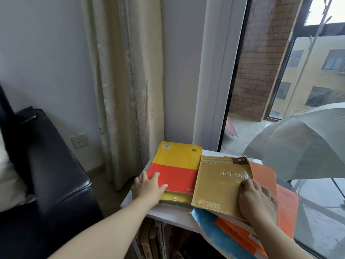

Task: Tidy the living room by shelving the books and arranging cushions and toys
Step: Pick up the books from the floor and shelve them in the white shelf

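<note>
While the books lie loose on the white surface (168,212): we judge the shelving step to be in hand; no cushions or toys are in view.
Left hand (147,187): it rests on the near left corner of the yellow-and-red book (177,165), fingers fairly straight, wrapped round nothing.
Right hand (257,200): it lies palm down on the tan book (220,184), fingers bent, tips pressing on the cover; we see no grip round an edge.
Books: the yellow-and-red book tops a small stack at the left; the tan book lies askew on the orange books (265,172) and a blue-covered book (211,228), which overhang the near edge.
Shelf below (149,240): it sits under the surface, with book spines standing in it.
Next move: we judge it calls for squaring the spread pile, taking a real grip on it, then lowering it into that shelf.
Risk: the overhanging books may slide off.
</note>
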A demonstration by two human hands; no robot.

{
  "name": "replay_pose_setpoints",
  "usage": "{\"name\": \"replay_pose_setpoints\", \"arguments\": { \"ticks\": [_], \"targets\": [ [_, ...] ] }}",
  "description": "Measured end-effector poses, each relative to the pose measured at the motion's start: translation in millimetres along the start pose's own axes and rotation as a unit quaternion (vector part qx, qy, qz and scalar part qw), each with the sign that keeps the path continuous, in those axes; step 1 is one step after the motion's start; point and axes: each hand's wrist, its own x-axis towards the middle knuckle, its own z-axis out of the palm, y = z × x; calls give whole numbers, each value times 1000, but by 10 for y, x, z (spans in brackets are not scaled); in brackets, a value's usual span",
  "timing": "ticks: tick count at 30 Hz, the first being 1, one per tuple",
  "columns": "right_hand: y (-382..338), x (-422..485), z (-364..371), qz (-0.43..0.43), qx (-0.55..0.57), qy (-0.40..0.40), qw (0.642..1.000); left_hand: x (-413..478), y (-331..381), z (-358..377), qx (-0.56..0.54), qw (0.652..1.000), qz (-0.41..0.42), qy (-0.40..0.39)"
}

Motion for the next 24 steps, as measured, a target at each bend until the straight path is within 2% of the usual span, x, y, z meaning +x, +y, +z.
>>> {"name": "replay_pose_setpoints", "arguments": {
  "ticks": [2,6,8,12,15,18,20,22,24],
  "targets": [
    [-7,0,1,3,-3,0,1000,20,39,-39,-58,997,-53,-11],
    [-13,-3,-5,5,-8,6,1000,37,199,-145,-56,992,-81,80],
    [-15,1,-6,4,-9,9,1000,90,263,-169,-137,980,-104,97],
    [-21,-2,-1,5,-4,10,1000,162,339,-289,-335,929,-142,75],
    [-24,-4,1,4,-3,12,1000,105,469,-519,-443,873,-139,151],
    [-23,-5,3,6,0,13,1000,-14,683,-818,-537,808,-65,232],
    [-12,-4,-1,7,0,13,1000,-105,776,-947,-563,774,11,289],
    [-7,-8,5,6,2,14,1000,-215,797,-1009,-526,765,114,352],
    [-10,-13,8,5,6,15,1000,-286,738,-973,-428,784,217,395]
  ]
}}
